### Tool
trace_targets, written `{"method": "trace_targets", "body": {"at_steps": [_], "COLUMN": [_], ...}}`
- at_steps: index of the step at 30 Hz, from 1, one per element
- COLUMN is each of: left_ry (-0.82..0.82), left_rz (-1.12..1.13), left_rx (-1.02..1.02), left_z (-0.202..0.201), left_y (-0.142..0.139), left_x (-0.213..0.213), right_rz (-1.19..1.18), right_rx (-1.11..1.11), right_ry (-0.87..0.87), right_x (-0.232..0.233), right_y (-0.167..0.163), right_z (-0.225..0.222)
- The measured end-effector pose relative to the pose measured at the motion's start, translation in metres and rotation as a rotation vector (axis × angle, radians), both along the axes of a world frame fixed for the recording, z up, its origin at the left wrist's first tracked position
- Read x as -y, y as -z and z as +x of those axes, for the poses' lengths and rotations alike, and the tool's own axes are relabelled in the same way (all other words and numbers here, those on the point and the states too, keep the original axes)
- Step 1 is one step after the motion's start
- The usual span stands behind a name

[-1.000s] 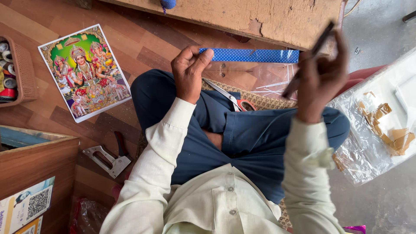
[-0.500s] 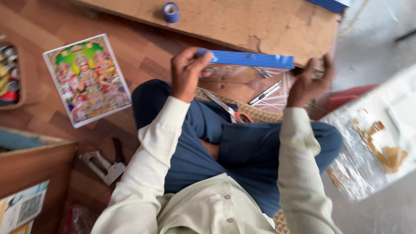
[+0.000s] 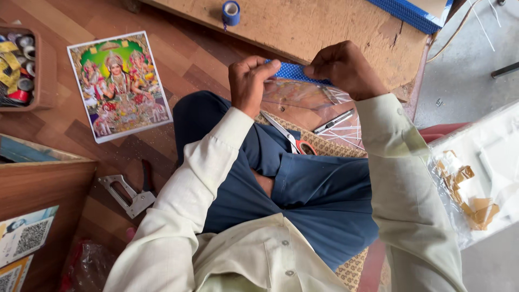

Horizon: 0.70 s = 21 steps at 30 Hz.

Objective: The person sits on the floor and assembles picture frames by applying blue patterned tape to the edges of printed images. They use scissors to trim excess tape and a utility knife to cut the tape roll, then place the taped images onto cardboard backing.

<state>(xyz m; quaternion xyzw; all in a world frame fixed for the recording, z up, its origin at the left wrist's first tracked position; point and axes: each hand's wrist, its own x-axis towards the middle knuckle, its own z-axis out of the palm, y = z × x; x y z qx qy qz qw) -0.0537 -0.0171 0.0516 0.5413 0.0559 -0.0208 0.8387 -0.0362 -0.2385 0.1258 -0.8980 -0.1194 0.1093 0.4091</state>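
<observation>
1. Nearest us: cream long-sleeved shirt [image 3: 254, 259] and dark blue trousers [image 3: 313, 189]; we sit cross-legged on a patterned woven mat [image 3: 335, 147].
2. On the lap edge lie steel scissors with orange-red handles [image 3: 292, 141]; just beyond, a thin silver pen-like tool [image 3: 334, 122], partly under clear film.
3. Left hand [image 3: 250, 81] is curled tight, pinching the left end of a short blue dotted strip [image 3: 292, 71]. Right hand [image 3: 343, 69] pinches its right end, fingers closed on it.
4. Key relation: the strip runs left-right between the 2 hands, long axis across our view, held above the knees. Both hands are on it, neither nearer.
5. A clear plastic sheet [image 3: 303, 97] hangs below the strip; we cannot tell whether the 2 are joined.
6. Floor left: metal staple gun [image 3: 127, 192], colourful glossy picture print [image 3: 119, 85], wooden tray of tape rolls [image 3: 21, 65], cut off at the edge.
7. Far: rough plywood board [image 3: 335, 27] carrying a small blue tape roll [image 3: 231, 12]; a long blue dotted strip [image 3: 411, 13] at its far end, cropped.
8. Right: clear bag of tan cardboard pieces [image 3: 465, 189], contents blurry.
</observation>
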Motion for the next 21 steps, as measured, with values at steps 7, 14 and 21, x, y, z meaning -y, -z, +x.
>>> {"method": "trace_targets", "body": {"at_steps": [7,14,21], "left_ry": [-0.123,-0.090,-0.061], "left_rz": [0.179,0.071,-0.020], "left_rx": [-0.043,-0.163,-0.140], "left_z": [0.007,0.006,0.013], "left_y": [-0.009,-0.015,-0.001], "left_x": [0.009,0.012,0.014], "right_rz": [-0.016,-0.312,-0.587], "right_rx": [-0.068,0.694,1.053], "right_ry": [0.092,0.084,0.049], "right_x": [0.003,-0.005,-0.045], "right_y": [0.010,0.001,0.029], "right_z": [0.010,-0.029,-0.073]}}
